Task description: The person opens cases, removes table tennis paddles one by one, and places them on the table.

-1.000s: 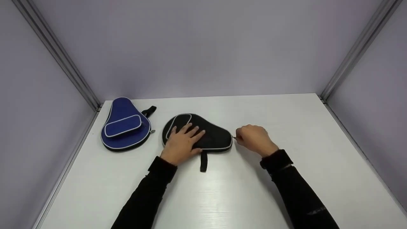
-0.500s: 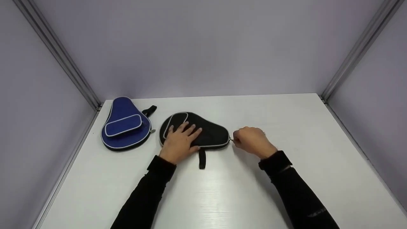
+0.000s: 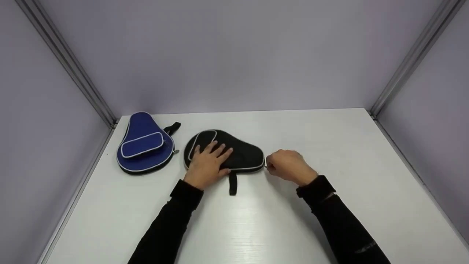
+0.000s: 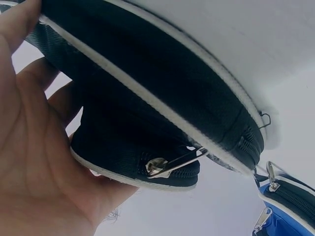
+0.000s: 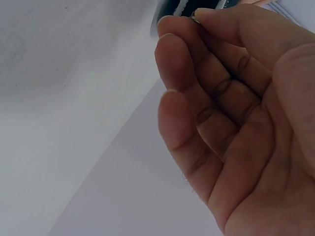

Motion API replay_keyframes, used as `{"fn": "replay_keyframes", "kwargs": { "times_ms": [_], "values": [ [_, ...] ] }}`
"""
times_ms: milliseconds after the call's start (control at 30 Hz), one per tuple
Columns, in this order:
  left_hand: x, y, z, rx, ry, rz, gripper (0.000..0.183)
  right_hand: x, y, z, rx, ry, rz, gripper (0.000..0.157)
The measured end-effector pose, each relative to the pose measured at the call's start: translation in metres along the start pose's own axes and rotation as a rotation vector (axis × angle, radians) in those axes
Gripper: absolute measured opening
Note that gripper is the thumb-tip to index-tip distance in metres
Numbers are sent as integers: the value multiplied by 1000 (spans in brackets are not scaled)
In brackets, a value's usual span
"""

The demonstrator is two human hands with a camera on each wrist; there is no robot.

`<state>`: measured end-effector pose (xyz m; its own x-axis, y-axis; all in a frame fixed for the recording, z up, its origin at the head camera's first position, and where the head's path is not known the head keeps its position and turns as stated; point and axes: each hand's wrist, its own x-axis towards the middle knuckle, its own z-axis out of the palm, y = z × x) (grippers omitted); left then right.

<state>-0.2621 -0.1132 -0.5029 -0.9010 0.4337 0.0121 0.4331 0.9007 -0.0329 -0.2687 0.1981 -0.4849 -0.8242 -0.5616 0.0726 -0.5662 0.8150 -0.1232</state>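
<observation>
We're bracing the black table-tennis bat case [image 3: 243,152] on the worktop [image 3: 329,139], seemingly against tugging: our left hand [image 3: 206,167] is lying spread atop, our curled right hand [image 3: 288,165] pinching its narrow-end zip pull [image 3: 265,167].

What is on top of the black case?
The left hand rests on the black case, fingers spread, partly covering its white-edged pocket. The surface beneath the hand is hidden, and the case's inside cannot be seen.
</observation>
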Motion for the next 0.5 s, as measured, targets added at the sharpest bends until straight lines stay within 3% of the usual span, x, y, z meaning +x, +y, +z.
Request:
{"fn": "replay_keyframes", "kwargs": {
  "times_ms": [233,500],
  "values": [
    [1,0,0,11,-6,-1,75,0,-9,1,17,-17,-36,34],
    [0,1,0,23,5,-3,74,4,-24,7,-41,17,-98,23]
  ]
}}
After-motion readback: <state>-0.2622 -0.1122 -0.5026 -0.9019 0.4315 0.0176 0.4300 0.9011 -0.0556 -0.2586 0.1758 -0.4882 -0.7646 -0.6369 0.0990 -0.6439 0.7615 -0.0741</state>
